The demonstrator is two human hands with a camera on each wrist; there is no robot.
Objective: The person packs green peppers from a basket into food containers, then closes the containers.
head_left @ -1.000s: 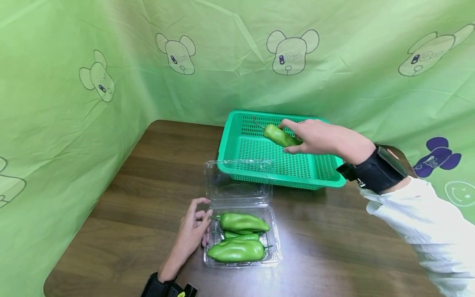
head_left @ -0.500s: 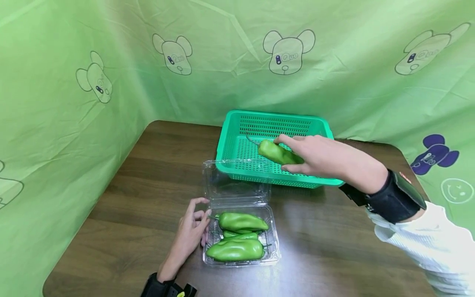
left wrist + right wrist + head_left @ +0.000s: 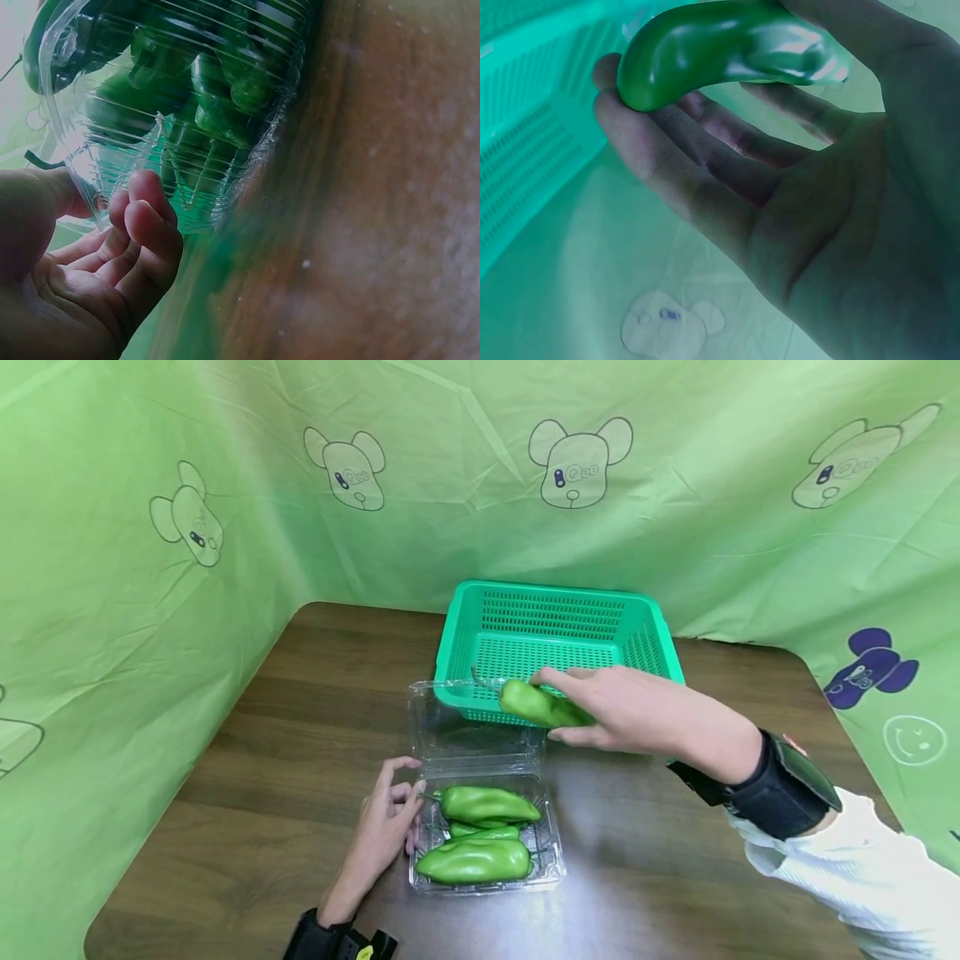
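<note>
My right hand (image 3: 592, 710) holds a green pepper (image 3: 534, 703) between thumb and fingers, in the air over the near rim of the green basket (image 3: 645, 610) and the open lid of a clear clamshell box (image 3: 549, 870). In the right wrist view the pepper (image 3: 720, 49) lies across my fingertips (image 3: 611, 86). The box holds three green peppers (image 3: 480, 839). My left hand (image 3: 386, 827) rests on the table with its fingers against the box's left wall (image 3: 97, 187), holding it steady.
The dark wooden table (image 3: 285, 760) is ringed by a green cloth backdrop (image 3: 150, 568) with printed bear heads. The basket's inside shows nothing in it. Bare tabletop lies left and right of the box.
My right hand carried the pepper out of the basket toward me and down, from over the basket's middle to its near rim above the box lid. The left hand stayed put.
</note>
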